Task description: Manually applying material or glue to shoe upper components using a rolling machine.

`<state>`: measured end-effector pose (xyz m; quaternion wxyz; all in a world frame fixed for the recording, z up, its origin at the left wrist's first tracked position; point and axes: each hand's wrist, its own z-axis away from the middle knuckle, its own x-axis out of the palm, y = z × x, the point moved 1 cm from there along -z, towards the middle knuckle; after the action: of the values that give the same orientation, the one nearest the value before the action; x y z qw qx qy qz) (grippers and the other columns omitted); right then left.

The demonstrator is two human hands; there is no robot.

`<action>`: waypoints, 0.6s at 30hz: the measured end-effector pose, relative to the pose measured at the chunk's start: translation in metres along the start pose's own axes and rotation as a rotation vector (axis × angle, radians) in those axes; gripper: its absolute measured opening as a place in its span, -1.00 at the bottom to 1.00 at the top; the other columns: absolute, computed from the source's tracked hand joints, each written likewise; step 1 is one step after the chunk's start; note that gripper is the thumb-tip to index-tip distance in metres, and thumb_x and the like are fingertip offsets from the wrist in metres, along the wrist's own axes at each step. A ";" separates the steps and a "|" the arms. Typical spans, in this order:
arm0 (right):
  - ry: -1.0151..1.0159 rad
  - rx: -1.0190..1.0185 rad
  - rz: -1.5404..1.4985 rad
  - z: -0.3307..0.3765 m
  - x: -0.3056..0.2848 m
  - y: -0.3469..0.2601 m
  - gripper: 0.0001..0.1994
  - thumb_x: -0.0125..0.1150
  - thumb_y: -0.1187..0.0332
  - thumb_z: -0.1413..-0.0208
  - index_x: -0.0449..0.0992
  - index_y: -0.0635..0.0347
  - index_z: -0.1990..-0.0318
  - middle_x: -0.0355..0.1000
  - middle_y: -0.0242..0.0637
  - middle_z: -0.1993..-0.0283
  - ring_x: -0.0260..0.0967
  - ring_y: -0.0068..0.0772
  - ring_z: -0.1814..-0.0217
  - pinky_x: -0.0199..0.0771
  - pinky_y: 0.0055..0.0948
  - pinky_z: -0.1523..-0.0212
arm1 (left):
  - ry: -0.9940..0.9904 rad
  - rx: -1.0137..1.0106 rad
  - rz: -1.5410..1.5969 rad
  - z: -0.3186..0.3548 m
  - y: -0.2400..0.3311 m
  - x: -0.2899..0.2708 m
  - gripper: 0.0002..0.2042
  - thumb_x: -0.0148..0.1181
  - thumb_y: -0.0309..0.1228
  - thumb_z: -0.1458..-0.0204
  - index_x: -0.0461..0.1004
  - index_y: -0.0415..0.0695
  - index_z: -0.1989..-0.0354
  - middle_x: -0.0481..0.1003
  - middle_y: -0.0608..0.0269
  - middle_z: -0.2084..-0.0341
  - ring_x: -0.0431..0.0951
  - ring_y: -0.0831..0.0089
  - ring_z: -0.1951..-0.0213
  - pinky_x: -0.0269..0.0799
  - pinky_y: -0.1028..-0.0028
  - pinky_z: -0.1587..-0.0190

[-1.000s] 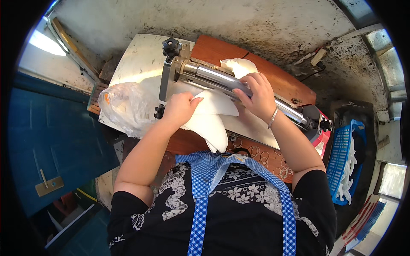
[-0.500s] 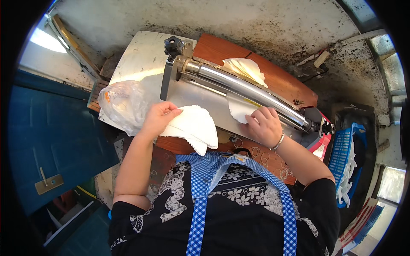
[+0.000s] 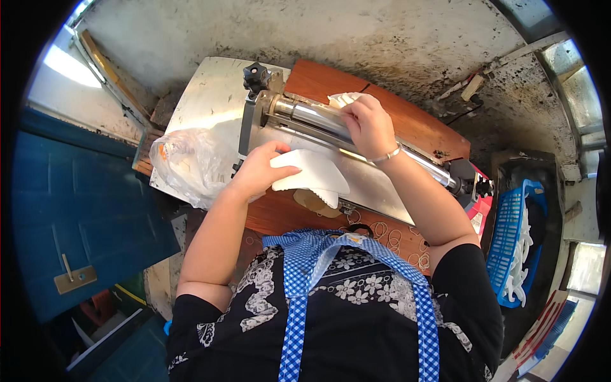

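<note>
At mid-frame the left hand [image 3: 258,172] pinches one stack of white scalloped sheets [image 3: 310,170], their number unclear. Beyond, over one steel roller [image 3: 312,114] at upper centre, the right hand [image 3: 373,129] curls beside one white pile [image 3: 342,99], its grip unclear.

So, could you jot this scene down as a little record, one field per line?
Left hand: pinching white sheets, scalloped edge showing
Right hand: at the metal roller, near a white stack; contact unclear
Left of roller: clear plastic bag
Right of roller: blue basket
Near apron: pale rings
</note>
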<state>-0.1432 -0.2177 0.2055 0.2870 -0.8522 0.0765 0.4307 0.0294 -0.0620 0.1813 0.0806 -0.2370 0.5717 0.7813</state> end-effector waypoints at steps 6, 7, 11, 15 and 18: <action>-0.273 -0.418 0.263 0.090 -0.031 -0.038 -0.83 0.07 0.43 0.31 0.40 0.17 0.44 0.18 -0.38 0.52 0.19 -0.34 0.41 0.19 -0.38 0.36 | 0.073 -0.033 0.357 0.022 -0.041 -0.019 -0.83 0.19 -0.45 0.09 0.45 -0.29 0.36 0.49 0.24 0.54 0.43 0.65 0.48 0.36 0.57 0.44; -0.260 -0.342 0.287 0.088 -0.032 -0.029 -0.83 0.09 0.41 0.30 0.40 0.17 0.44 0.20 -0.36 0.51 0.19 -0.33 0.39 0.19 -0.37 0.34 | 0.092 0.004 0.237 0.021 -0.040 -0.017 -0.84 0.17 -0.40 0.07 0.46 -0.28 0.45 0.49 0.22 0.60 0.45 0.56 0.52 0.36 0.51 0.45; -0.129 -0.134 0.158 0.040 -0.028 -0.016 -0.79 0.17 0.26 0.18 0.43 0.19 0.40 0.30 -0.26 0.41 0.24 -0.20 0.29 0.23 -0.30 0.24 | 0.199 0.063 -0.329 0.005 -0.013 0.003 -0.66 0.10 -0.23 0.01 0.44 -0.26 0.64 0.46 0.06 0.67 0.48 0.16 0.57 0.36 0.30 0.47; -0.550 0.496 -0.024 -0.013 0.012 0.022 -0.71 0.12 0.19 0.05 0.47 0.25 0.31 0.41 -0.13 0.31 0.32 -0.11 0.19 0.28 -0.29 0.14 | 0.274 0.077 -0.484 -0.025 0.006 0.033 -0.62 0.03 -0.11 -0.01 0.43 -0.23 0.59 0.44 -0.02 0.63 0.43 -0.04 0.51 0.35 0.21 0.44; -0.537 0.441 -0.020 -0.026 0.020 0.020 -0.69 0.04 0.16 -0.01 0.48 0.24 0.27 0.43 -0.07 0.28 0.35 -0.08 0.18 0.27 -0.26 0.13 | 0.387 0.042 -0.249 -0.031 0.003 0.033 -0.65 0.09 -0.13 0.02 0.43 -0.24 0.45 0.47 -0.02 0.58 0.46 0.02 0.51 0.36 0.24 0.43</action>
<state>-0.1203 -0.2459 0.1937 0.4782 -0.6267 0.0811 0.6099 0.0076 -0.0964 0.1613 0.0701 -0.4491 0.5592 0.6933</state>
